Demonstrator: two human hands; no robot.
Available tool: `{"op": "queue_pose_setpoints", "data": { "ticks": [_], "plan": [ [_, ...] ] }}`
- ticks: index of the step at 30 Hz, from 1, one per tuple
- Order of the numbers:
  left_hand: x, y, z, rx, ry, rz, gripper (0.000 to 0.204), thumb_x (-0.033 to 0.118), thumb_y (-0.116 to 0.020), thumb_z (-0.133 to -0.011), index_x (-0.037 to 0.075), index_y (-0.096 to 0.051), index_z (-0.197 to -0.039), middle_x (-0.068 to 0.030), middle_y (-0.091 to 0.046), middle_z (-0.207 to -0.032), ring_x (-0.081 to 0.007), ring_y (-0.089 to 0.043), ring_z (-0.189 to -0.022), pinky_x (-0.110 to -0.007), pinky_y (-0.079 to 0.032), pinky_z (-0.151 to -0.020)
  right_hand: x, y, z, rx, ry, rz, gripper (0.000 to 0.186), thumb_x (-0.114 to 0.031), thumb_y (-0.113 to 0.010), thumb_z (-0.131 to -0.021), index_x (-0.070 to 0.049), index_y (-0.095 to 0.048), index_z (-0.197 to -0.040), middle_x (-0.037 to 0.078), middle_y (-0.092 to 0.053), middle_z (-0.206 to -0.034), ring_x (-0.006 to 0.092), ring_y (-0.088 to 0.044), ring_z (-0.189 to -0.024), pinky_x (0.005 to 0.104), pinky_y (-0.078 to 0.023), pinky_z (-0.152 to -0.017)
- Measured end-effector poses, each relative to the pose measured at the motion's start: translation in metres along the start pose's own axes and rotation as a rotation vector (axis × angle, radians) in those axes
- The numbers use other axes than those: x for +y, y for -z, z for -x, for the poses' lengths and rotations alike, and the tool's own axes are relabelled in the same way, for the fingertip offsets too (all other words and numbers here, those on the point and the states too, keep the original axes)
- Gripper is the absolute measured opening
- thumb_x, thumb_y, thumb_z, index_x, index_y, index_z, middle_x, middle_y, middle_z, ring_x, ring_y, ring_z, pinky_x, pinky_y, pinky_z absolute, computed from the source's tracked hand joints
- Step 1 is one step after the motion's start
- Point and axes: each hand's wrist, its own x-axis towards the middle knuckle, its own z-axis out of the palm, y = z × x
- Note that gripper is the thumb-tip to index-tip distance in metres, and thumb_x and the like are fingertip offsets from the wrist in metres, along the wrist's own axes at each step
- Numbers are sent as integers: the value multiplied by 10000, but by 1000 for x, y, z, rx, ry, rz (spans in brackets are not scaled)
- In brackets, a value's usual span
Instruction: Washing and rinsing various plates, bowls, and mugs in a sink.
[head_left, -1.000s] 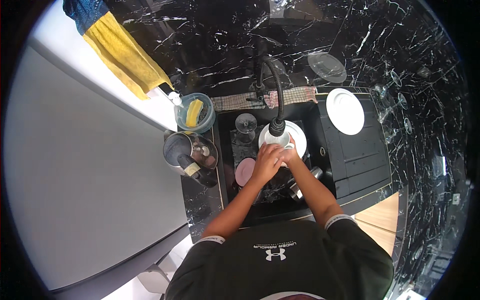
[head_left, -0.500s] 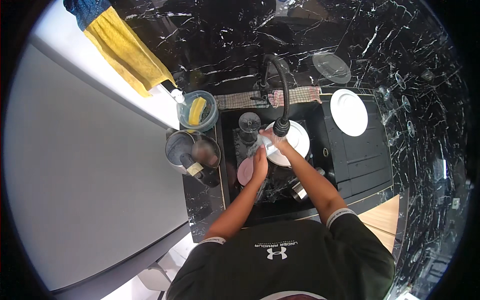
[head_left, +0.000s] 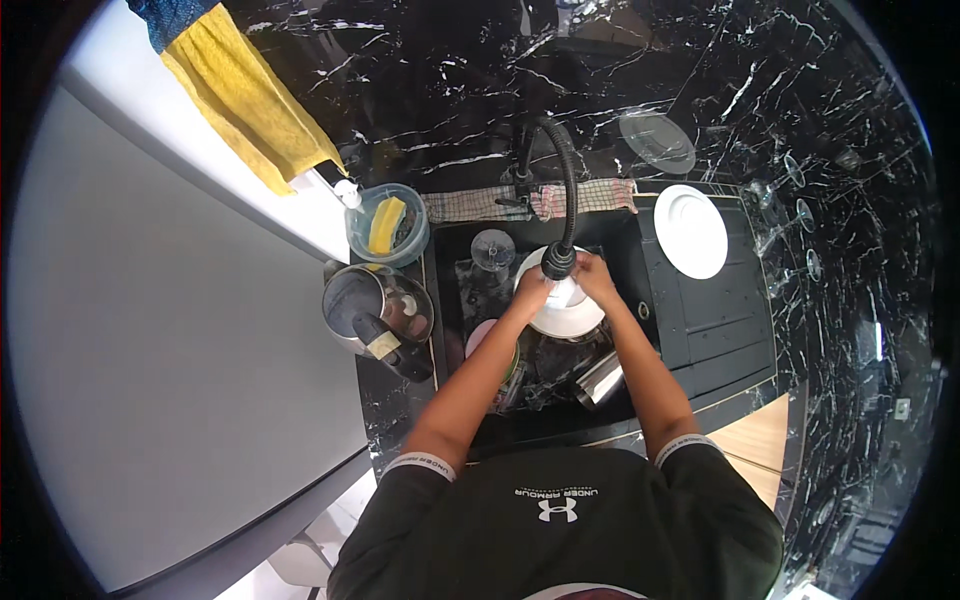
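Note:
Under the black flexible tap (head_left: 558,258), my left hand (head_left: 535,285) and my right hand (head_left: 592,275) close on a white cup (head_left: 562,294), partly hidden by the spray head and my fingers. Beneath them a white plate (head_left: 565,323) lies in the black sink (head_left: 635,250). A stemmed glass (head_left: 492,250) stands behind my left hand; a pink dish (head_left: 478,336) is partly hidden by my left forearm. A shiny steel vessel (head_left: 598,380) lies beside my right forearm.
A white plate (head_left: 690,230) rests on the drainboard (head_left: 715,335), stemmed glasses (head_left: 800,215) beyond. At left stand a tub (head_left: 365,240) with a yellow sponge (head_left: 386,225) and a metal pot (head_left: 350,300) with a dark handle. A yellow towel (head_left: 240,100) hangs above; folded cloths (head_left: 470,203) line the back rim.
My right hand has moved up to the right side of the cup. My left hand has shifted up from half a second ago, and the cup has turned between my hands.

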Motion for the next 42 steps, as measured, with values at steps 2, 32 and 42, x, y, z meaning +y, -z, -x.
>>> {"op": "queue_pose_setpoints", "data": {
  "ticks": [2, 32, 42],
  "plan": [
    [6, 1, 2, 7, -68, -110, 252, 215, -574, -770, 7, -575, -911, -61, -601, -805, -168, -558, -771, -310, -420, -680, -25, 13, -8, 17, 77, 119, 188, 12, -462, -764, 27, -579, -910, 61, -593, -869, 110, -535, -737, 225, -417, -622],
    [-1, -1, 140, -166, 129, -24, 319, 321, -532, -817, 7, -544, -764, -22, -516, -628, -81, -466, -600, -267, -375, -541, -105, -20, -121, -524, 11, -94, 263, -36, -531, -704, -5, -572, -961, 103, -617, -863, 175, -603, -725, 254, -479, -671],
    [6, 7, 147, -159, 113, -56, 295, 296, -533, -825, 9, -547, -760, -10, -515, -632, -71, -459, -600, -246, -371, -535, -117, -28, -124, -517, 427, 311, 230, -139, -539, -791, -35, -568, -993, 97, -614, -862, 142, -569, -804, 265, -445, -708]
  ]
}}
